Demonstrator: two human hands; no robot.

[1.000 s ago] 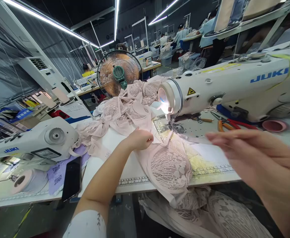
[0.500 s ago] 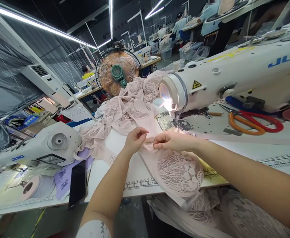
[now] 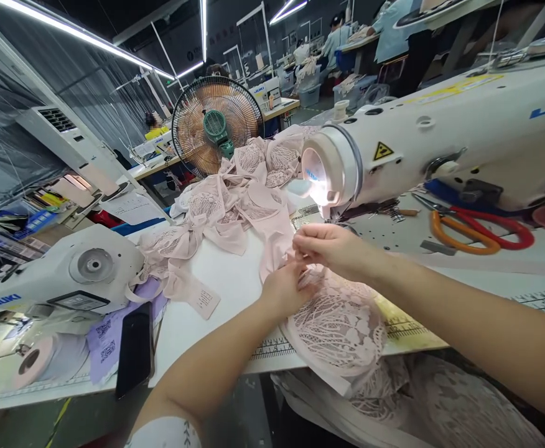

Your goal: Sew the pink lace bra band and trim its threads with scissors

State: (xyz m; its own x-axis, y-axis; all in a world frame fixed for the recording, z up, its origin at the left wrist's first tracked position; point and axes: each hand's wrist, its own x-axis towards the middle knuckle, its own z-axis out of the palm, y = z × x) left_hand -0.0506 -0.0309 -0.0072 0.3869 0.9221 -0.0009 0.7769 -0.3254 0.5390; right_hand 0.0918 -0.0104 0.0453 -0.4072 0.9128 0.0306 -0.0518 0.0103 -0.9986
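A pale pink lace bra piece (image 3: 335,326) lies over the table's front edge, with part of it hanging down. My left hand (image 3: 287,287) is closed on the fabric at its upper end. Just above and to the right, my right hand (image 3: 323,249) pinches the same fabric, its fingers touching or nearly touching the left ones. Both hands are just in front of the lit sewing machine head (image 3: 333,165). More pink lace bras (image 3: 207,202) are heaped behind the hands, joined to or touching the held piece; which, I cannot tell.
Orange and red scissors (image 3: 478,230) lie under the machine arm at right. At left are a second sewing machine (image 3: 90,264), a black phone (image 3: 135,348) and a fabric roll (image 3: 51,358). A fan (image 3: 216,124) stands behind the heap. People sit farther back.
My left hand has moved right and closed on the fabric. My right hand has risen slightly, and the two hands have come together. The view has shifted a little.
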